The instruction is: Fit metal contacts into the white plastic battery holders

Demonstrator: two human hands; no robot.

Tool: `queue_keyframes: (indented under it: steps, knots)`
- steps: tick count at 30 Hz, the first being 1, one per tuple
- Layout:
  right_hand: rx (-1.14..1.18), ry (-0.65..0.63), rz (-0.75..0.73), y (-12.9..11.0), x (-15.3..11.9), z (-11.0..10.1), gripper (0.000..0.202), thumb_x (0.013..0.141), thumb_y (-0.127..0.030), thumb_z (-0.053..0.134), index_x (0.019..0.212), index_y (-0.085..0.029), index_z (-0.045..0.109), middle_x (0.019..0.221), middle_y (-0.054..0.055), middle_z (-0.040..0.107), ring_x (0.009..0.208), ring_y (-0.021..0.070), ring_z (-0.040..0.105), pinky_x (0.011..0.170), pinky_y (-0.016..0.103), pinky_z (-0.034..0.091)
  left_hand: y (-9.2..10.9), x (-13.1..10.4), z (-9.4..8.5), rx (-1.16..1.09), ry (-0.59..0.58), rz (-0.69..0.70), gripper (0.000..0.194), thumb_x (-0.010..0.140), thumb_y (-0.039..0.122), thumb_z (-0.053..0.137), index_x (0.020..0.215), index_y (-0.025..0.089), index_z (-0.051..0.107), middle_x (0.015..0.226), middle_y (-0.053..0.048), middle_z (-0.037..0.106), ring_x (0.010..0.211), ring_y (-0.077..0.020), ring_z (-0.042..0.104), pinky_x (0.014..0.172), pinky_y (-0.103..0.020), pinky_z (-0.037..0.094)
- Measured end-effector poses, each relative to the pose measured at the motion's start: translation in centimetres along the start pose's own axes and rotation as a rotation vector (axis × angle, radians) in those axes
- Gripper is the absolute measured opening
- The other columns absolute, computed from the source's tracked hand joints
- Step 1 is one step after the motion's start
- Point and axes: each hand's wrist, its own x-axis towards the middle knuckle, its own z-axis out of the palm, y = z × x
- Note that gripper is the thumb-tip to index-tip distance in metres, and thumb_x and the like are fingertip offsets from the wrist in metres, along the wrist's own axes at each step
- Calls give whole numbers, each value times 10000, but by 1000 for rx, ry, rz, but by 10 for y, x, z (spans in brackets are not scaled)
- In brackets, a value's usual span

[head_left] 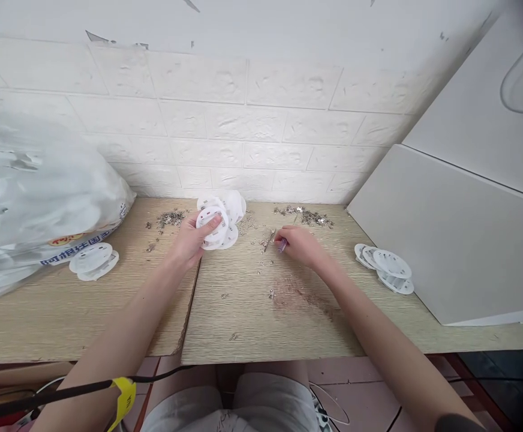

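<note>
My left hand (pixel 192 239) grips a round white plastic disc (pixel 212 223) with small slots, thumb on top and fingers underneath. More white discs (pixel 234 207) lie just behind and beside it on the table. To the right, my right hand (pixel 298 243) is closed around a slim tool with a translucent purple handle (pixel 282 244). A thin metal rod (pixel 269 240) shows beside these fingers; whether it belongs to that tool I cannot tell. Tiny metal pieces (pixel 261 243) are scattered on the wood between the two hands.
Heaps of small metal parts lie at the back left (pixel 171 219) and back right (pixel 304 215). White discs rest by a big plastic bag (pixel 41 198) on the left, and another stack (pixel 387 267) sits beside a grey-white panel (pixel 468 234). A brick-patterned wall (pixel 252 126) closes the back.
</note>
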Motion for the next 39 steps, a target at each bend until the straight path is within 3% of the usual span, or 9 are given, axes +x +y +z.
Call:
queue_keyframes:
  steps: [7,11,14,19,25,27,29,34,39]
  knots:
    - [14,-74,64,11,-4,-12,211,718,-37,514,758,-174,669,826,52,695,747,159,604,658,234,386,3,2,-5,-40,58,59,405,536,326,868,865,158,702,828,-46,717,677,-152,662,627,-258,528]
    - [55,30,-46,7,0,-9,273,794,-69,502,962,-178,689,922,54,674,818,162,600,694,234,393,4,3,-7,-60,74,65,398,543,311,864,867,152,698,825,-54,716,672,-154,662,603,-253,533]
    - [13,2,-56,1,8,-1,344,825,-63,482,1079,-192,676,984,68,650,836,164,598,686,237,386,4,2,-7,-47,86,48,393,563,300,856,891,153,698,862,-66,720,699,-165,668,607,-258,540]
    - [-2,-47,-19,7,6,2,241,824,-81,500,898,-172,711,935,68,648,833,168,599,677,234,389,4,2,-10,-51,97,57,392,555,311,859,876,152,699,852,-62,720,704,-167,672,650,-279,547]
    - [-19,-155,90,30,-29,-28,204,797,-97,547,845,-185,725,868,57,681,785,185,610,650,260,401,4,4,-11,-53,102,70,376,557,314,856,861,155,703,842,-60,719,690,-161,663,608,-253,534]
    - [-4,-83,87,24,-42,-34,216,819,-108,538,910,-187,717,894,58,690,816,192,615,664,268,410,4,4,-11,-65,107,69,364,555,301,858,848,151,704,823,-57,717,675,-151,657,604,-246,535]
    - [75,-18,-25,6,-53,-33,196,869,-170,524,948,-187,703,896,59,678,827,182,612,688,268,424,4,4,-10,-68,116,70,356,556,294,859,842,149,704,814,-58,717,670,-150,656,594,-242,535]
    - [251,-115,-378,-42,-73,-6,226,931,-264,476,1044,-185,655,970,76,619,820,156,588,717,266,452,4,4,-11,-55,142,62,340,564,290,855,842,164,705,834,-62,724,686,-164,666,593,-259,536]
    - [225,-188,-318,-32,-79,-3,181,896,-160,474,893,-172,655,927,62,614,765,138,580,676,246,433,3,5,-12,-94,155,64,327,558,258,859,831,156,711,836,-57,725,688,-147,664,615,-249,549]
